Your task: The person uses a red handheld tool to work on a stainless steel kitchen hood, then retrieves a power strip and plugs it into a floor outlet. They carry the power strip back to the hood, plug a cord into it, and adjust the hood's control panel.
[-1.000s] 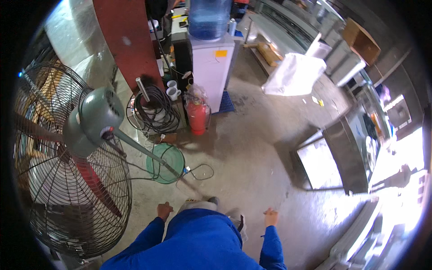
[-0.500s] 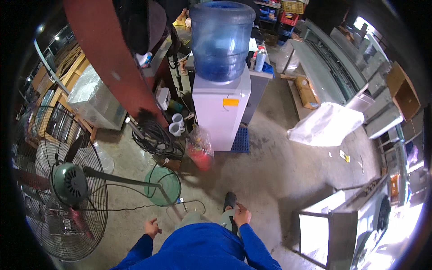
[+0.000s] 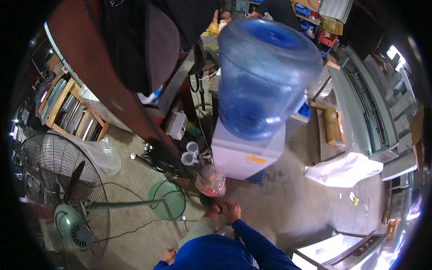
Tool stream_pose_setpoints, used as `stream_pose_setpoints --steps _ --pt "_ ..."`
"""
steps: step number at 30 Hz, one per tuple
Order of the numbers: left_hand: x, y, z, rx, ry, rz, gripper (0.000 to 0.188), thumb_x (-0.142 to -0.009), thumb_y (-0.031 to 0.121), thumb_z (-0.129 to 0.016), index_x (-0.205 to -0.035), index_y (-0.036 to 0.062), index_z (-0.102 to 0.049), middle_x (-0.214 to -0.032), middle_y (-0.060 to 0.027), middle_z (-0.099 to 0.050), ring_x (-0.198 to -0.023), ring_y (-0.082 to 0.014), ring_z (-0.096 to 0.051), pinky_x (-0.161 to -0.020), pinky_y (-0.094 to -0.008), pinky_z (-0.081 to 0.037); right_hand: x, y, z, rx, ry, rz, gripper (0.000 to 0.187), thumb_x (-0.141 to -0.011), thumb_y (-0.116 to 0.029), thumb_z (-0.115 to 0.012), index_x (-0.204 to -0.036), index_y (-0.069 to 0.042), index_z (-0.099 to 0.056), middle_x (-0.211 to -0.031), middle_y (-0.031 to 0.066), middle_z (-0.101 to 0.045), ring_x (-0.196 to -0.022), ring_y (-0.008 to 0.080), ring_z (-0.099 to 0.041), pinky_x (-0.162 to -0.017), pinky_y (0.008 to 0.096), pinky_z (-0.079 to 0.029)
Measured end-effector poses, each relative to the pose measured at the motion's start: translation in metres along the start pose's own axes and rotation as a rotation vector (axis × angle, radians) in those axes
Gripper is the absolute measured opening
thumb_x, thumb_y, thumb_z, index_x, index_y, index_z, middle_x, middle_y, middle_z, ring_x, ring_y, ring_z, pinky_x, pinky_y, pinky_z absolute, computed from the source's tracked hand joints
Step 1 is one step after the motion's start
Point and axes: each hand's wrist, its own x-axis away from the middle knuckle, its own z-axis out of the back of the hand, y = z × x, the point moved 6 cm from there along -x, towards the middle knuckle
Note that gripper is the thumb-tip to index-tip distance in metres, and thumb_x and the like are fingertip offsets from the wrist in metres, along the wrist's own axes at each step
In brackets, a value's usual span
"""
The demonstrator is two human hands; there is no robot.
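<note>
My right hand (image 3: pixel 231 212) is in front of my body, over my leg, close to the plastic-wrapped red bundle (image 3: pixel 210 181). Its fingers are curled, and whatever may be in them is hidden. At my left side, low by the blue sleeve, my left hand (image 3: pixel 169 255) has its fingers folded in, with nothing seen in it. Straight ahead stands a white water dispenser (image 3: pixel 245 155) with a big translucent blue water bottle (image 3: pixel 267 81) upside down on top. Neither hand touches it.
A large floor fan (image 3: pixel 72 220) stands at the left, its cord trailing over the floor. Past its pole sit a green round basin (image 3: pixel 167 200) and white mugs (image 3: pixel 191 153). A reddish-brown post (image 3: pixel 108 85) leans through the view. White wrapped sheeting (image 3: pixel 344 170) lies at the right.
The dispenser and bottle appear larger and farther right as I have come closer. My right hand has shifted up and left; my left hand has dropped nearer my body, its pointing finger now folded in.
</note>
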Motion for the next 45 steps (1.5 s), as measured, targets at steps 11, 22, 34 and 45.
stream_pose_setpoints --steps 11,22,34,45 --pt "-0.030 0.159 0.089 0.492 0.155 -0.147 0.043 -0.093 0.003 -0.046 -0.136 0.0003 -0.050 -0.098 -0.0157 -0.070 -0.074 -0.0182 -0.067 -0.057 -0.0247 -0.050 -0.311 -0.154 -0.098 -0.510 0.192 -0.027 0.030 -0.093 -0.014 -0.054 -0.117 0.000 -0.064 -0.102 0.0211 -0.070 -0.097 0.0345 -0.068 -0.085 0.0412 -0.051" --pt "-0.020 0.008 0.048 0.499 0.063 0.169 0.034 -0.100 0.019 -0.052 -0.131 0.0047 -0.051 -0.096 -0.0129 -0.069 -0.079 -0.0235 -0.068 -0.063 -0.0343 -0.054 -0.430 -0.144 -0.149 -0.307 0.005 -0.018 0.045 -0.088 -0.016 -0.054 -0.130 -0.001 -0.054 -0.130 0.0281 -0.055 -0.118 0.0429 -0.055 -0.100 0.0479 -0.044" --pt "-0.043 0.093 0.072 0.553 0.082 0.165 0.035 -0.096 0.014 -0.053 -0.130 0.0091 -0.052 -0.096 -0.0077 -0.068 -0.075 -0.0191 -0.067 -0.058 -0.0313 -0.050 -0.375 -0.131 -0.099 0.144 -0.028 -0.346 0.034 -0.081 -0.031 -0.062 -0.103 -0.005 -0.067 -0.104 0.0243 -0.069 -0.102 0.0410 -0.065 -0.090 0.0521 -0.049" --pt "-0.021 0.092 0.050 0.570 0.071 0.189 0.031 -0.097 0.009 -0.051 -0.128 0.0094 -0.053 -0.100 -0.0094 -0.069 -0.073 -0.0205 -0.067 -0.059 -0.0323 -0.050 -0.408 -0.130 -0.118 0.338 -0.145 -0.198 0.041 -0.074 -0.041 -0.079 -0.097 -0.009 -0.069 -0.095 0.0140 -0.072 -0.094 0.0355 -0.069 -0.094 0.0582 -0.046"
